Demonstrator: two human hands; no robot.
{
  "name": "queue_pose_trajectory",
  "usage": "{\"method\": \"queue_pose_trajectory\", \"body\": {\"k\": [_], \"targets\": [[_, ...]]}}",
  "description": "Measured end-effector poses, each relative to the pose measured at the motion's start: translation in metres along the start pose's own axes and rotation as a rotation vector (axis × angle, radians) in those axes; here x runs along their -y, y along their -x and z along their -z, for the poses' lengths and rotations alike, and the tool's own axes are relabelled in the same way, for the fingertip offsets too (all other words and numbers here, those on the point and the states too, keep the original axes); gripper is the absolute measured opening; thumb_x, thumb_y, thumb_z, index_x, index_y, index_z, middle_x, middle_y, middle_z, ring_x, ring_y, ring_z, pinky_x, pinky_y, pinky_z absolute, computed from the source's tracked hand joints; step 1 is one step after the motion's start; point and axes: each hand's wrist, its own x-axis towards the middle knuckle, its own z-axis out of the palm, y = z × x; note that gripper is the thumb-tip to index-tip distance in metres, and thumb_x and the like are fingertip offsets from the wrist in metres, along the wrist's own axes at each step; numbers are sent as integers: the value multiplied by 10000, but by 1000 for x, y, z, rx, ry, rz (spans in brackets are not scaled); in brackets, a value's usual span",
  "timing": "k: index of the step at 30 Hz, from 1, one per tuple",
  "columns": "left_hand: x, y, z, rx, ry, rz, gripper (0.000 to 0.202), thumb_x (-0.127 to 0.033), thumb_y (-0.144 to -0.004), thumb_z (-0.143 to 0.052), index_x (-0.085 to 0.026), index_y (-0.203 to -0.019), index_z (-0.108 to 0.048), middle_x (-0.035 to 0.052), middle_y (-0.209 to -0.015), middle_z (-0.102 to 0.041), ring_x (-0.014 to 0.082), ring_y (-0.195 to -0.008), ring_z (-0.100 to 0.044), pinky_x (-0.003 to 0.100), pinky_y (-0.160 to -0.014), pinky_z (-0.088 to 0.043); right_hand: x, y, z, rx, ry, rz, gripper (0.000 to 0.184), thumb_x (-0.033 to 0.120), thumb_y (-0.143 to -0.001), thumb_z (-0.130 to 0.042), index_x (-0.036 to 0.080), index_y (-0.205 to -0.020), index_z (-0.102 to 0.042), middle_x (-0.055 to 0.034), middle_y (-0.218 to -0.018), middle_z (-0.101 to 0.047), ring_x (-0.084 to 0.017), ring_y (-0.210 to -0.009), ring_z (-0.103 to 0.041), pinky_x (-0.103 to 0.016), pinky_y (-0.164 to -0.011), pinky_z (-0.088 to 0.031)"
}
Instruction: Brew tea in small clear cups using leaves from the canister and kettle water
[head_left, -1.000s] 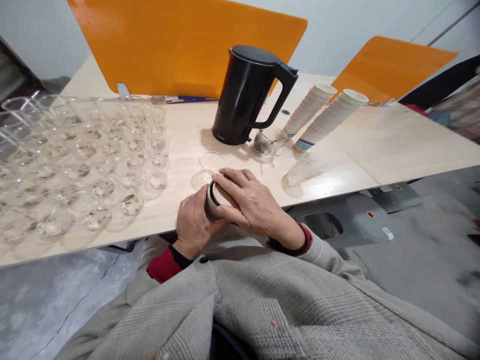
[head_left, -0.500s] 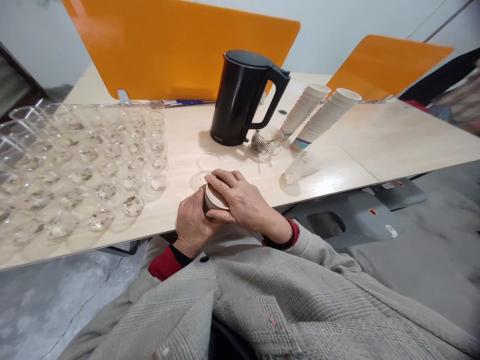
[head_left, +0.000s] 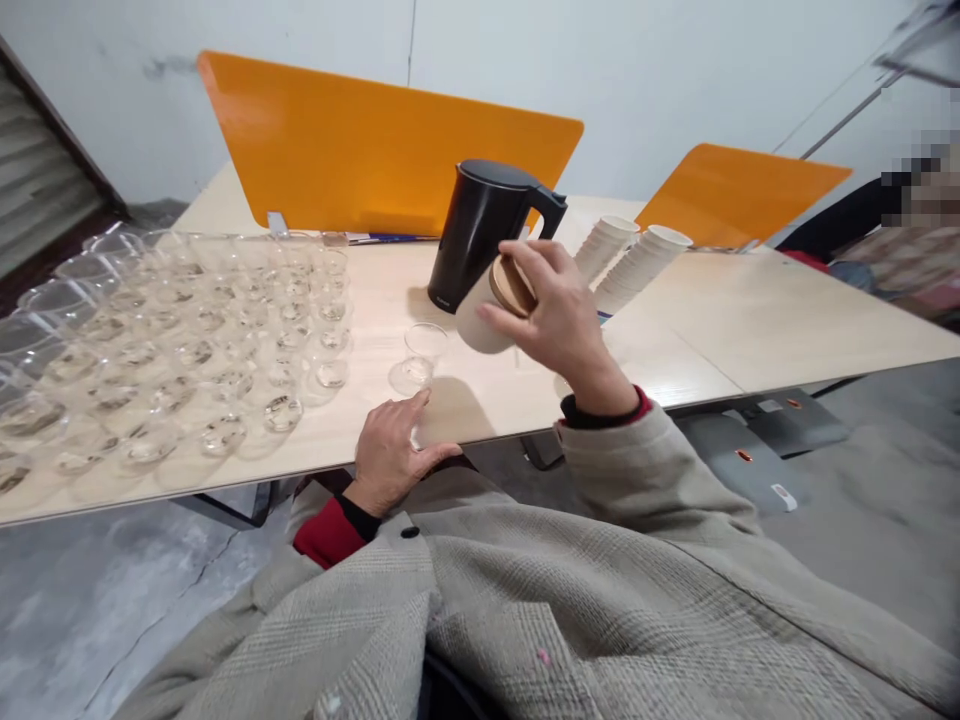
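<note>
Right hand [head_left: 562, 320] raised, fingers [head_left: 534, 262] gripping — left hand [head_left: 386, 455] flat, relaxed

No legible txt; tiny logo low on black kettle [head_left: 480, 235] too blurry to read.

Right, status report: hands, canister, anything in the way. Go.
Right hand shut on lidded canister, held tilted above the table. Left hand open, resting at its near edge. Lone glass below the canister, black kettle close behind.

Pretty soft, even light. The canister [head_left: 477, 320] throws a pale shadow on the table [head_left: 750, 320], the edges bend fisheye-style, and the top-right corner's pixelated.
</note>
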Motion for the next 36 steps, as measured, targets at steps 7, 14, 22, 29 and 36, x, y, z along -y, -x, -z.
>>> {"method": "queue_pose_trajectory", "body": {"k": [7,14,22,29,36], "targets": [[1,0,0,29,-15,8,844,-837,-895,-607,-171,-1412,-660,152,-1194,-821,318,-1070,-759,476,-967,-581,-31,-89,-108,92,-27,-97,684,514,-933,-694,218,-1537,-566,-183,-1489,-576,-420,-1402,-525,-631,-1187,-460],[-1,1,0,36,-17,-11,788,-788,-912,-641,-172,-1401,-667,155,-1277,-803,317,-1105,-755,494,-999,-576,-28,-95,-163,280,-100,-98,696,476,-905,-713,185,-1526,-594,-185,-1516,-595,-367,-1377,-567,-522,-1179,-482],[-7,-1,2,4,-38,-29,803,-820,-918,-576,-172,-1383,-672,148,-1244,-813,319,-1117,-759,497,-1016,-569,-39,-109,-175,360,-133,31,763,528,-903,-735,156,-1554,-595,-167,-1564,-588,-341,-1419,-551,-489,-1266,-401],[-3,0,2,12,-59,-44,773,-792,-923,-613,-180,-1390,-673,153,-1249,-814,327,-1095,-764,510,-1008,-578,-40,-106,-168,339,-141,17,859,593,-919,-730,170,-1632,-506,-160,-1712,-465,-365,-1573,-420,-542,-1305,-347],[-2,-1,1,15,-41,-52,718,-757,-932,-643,-193,-1374,-685,151,-1260,-811,332,-1124,-758,506,-1012,-572,-59,-78,-97,-399,28,-255,590,573,-1113,-343,234,-1565,-514,-153,-1601,-549,-314,-1536,-442,-627,-1286,-345]]}}
